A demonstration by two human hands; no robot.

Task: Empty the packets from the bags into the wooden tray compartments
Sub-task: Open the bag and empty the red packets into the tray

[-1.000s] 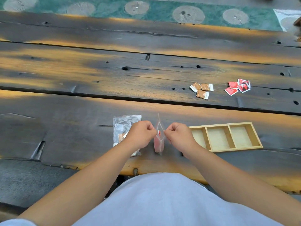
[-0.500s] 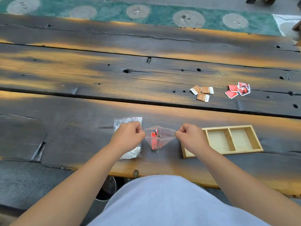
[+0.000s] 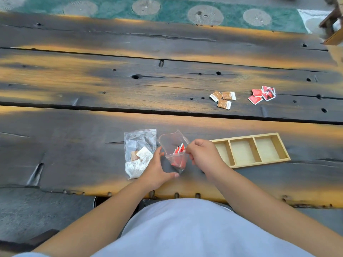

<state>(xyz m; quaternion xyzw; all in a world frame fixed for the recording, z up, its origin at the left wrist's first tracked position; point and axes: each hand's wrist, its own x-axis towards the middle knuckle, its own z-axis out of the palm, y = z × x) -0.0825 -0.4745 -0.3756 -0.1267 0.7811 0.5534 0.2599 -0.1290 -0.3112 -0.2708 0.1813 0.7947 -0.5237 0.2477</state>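
Observation:
A small clear plastic bag [image 3: 171, 145] with red packets inside stands open-mouthed near the table's front edge. My right hand [image 3: 203, 154] pinches its right rim. My left hand [image 3: 157, 170] is spread at the bag's lower left, fingers apart, thumb under its bottom; I cannot tell whether it touches. A second clear bag [image 3: 139, 151] with brown and white packets lies flat just left. The wooden tray [image 3: 259, 160] with three bare compartments sits right of my right hand.
Three loose brown packets [image 3: 223, 99] and a small heap of red packets [image 3: 262, 93] lie farther back on the right. The dark plank table [image 3: 92, 86] has gaps and holes. A wooden piece of furniture [image 3: 334, 25] stands at the far right.
The bag's mouth has been pulled wide open. My left hand let go of the rim and dropped to the bag's lower left; my right hand still holds the right rim.

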